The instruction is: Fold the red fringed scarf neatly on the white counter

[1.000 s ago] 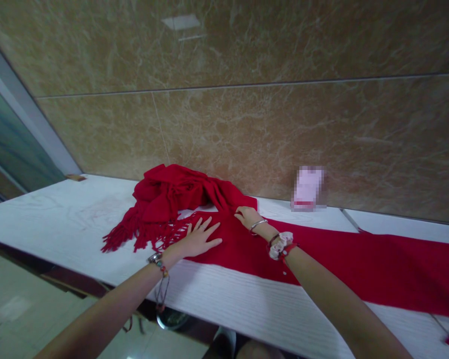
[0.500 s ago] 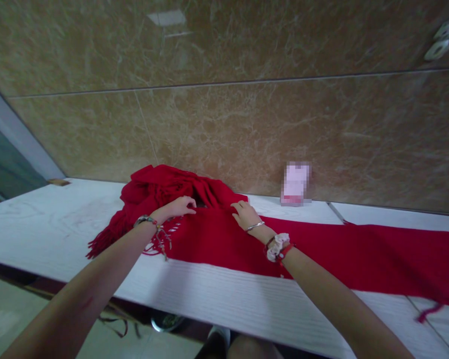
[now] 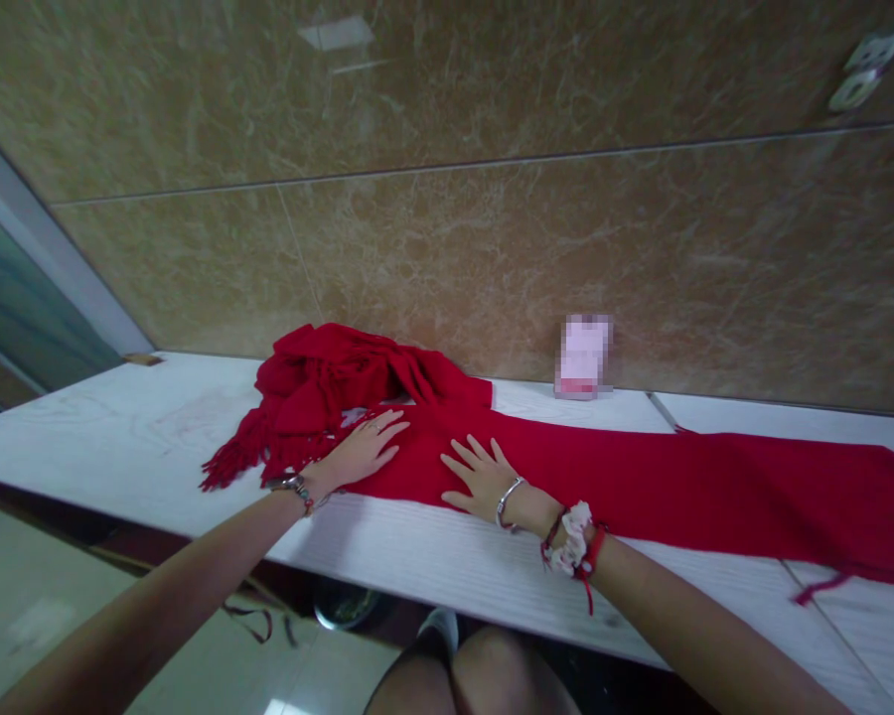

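Red scarf (image 3: 663, 477): laid out as a long flat strip along the desk (image 3: 387, 546), roughly parallel to the front edge, running past the right side of our view. Surface mostly smooth, plain weave, a soft crease and a dark shadow toward the right. A loose dark red strand (image 3: 821, 588) sticks out at its front side, right part; blurred. Left of centre, a bunched heap (image 3: 320, 372) of the same red cloth sits against the back edge, its tassels (image 3: 230, 457) spilling toward the left end. We can't tell whether heap and strip are one piece.

Desk is white wood-grain, with a seam crossing under the strip on the right. Back edge meets a brown marbled wall (image 3: 447, 248). Pink pixelated item (image 3: 584, 353) upright at the back edge, by the wall. Small wooden piece (image 3: 143, 358) at the back left corner. White fitting (image 3: 868, 70) high on the wall, right. Pale floor (image 3: 22, 586) and a metal-rimmed round dish (image 3: 343, 606) show below the front edge.

Left hand (image 3: 364, 452): palm down, fingers extended, thumb apart, resting on the strip's fringed end beside the heap. Right hand (image 3: 483, 482): fingers fanned wide, palm down on the strip, nearer its front side. Pressure: we can't tell.
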A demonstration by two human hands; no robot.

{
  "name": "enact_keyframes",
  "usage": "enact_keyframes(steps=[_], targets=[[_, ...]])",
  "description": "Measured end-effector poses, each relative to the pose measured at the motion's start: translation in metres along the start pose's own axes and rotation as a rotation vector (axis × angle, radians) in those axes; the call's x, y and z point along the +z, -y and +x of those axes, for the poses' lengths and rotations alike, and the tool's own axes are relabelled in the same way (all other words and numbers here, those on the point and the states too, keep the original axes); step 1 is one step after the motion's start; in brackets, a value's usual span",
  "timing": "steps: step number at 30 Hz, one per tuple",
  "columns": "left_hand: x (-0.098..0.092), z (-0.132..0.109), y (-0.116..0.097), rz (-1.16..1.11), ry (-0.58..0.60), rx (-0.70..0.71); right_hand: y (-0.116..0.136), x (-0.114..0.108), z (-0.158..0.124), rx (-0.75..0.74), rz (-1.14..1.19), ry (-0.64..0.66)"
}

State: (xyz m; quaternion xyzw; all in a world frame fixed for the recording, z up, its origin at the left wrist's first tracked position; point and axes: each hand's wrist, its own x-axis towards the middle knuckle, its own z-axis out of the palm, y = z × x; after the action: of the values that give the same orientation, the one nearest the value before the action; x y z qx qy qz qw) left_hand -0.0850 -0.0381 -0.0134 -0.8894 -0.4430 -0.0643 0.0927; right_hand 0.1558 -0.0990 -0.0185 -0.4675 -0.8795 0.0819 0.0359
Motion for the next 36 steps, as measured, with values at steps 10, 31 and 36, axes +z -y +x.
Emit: enact_keyframes(steps=[10, 31, 36], targets=[[0.006, 0.002, 0.024, -0.066, -0.03, -0.075, -0.03, -0.018, -0.031, 0.176, -0.009, -0.094], [-0.062, 0.003, 0.08, -0.24, 0.046, -0.267, -0.068, 0.0, -0.05, 0.356, -0.098, -0.052], [-0.072, -0.002, 0.081, 0.156, -0.14, -0.461, -0.068, 0.0, -0.05, 0.361, -0.096, -0.039]])
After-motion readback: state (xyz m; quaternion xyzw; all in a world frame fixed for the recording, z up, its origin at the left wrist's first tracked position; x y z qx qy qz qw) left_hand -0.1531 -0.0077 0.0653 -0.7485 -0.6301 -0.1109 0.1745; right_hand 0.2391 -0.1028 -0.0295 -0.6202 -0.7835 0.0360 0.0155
